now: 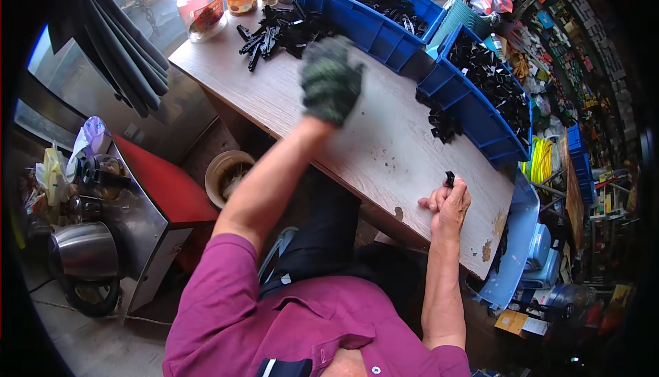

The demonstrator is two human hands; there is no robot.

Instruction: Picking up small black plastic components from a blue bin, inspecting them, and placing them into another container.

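My left hand (331,82), in a dark green glove, is over the far part of the pale wood-look table (374,140). It is just to the near right of a loose pile of black plastic parts (288,30). Motion smears its fingers, so I cannot see whether anything is in them. Bare and low over the table's right end, my right hand (447,205) pinches a small black plastic part (449,179) between thumb and fingers, its upper end sticking out. A smaller heap of black parts (443,120) lies beyond that hand, against the blue bins.
Two blue bins, a far bin (374,10) and a right bin (484,85), hold black parts along the table's back. Lidded jars (200,6) stand at the far left corner. A light-blue tub (511,240) is off the right end; a steel kettle (86,250) sits at left.
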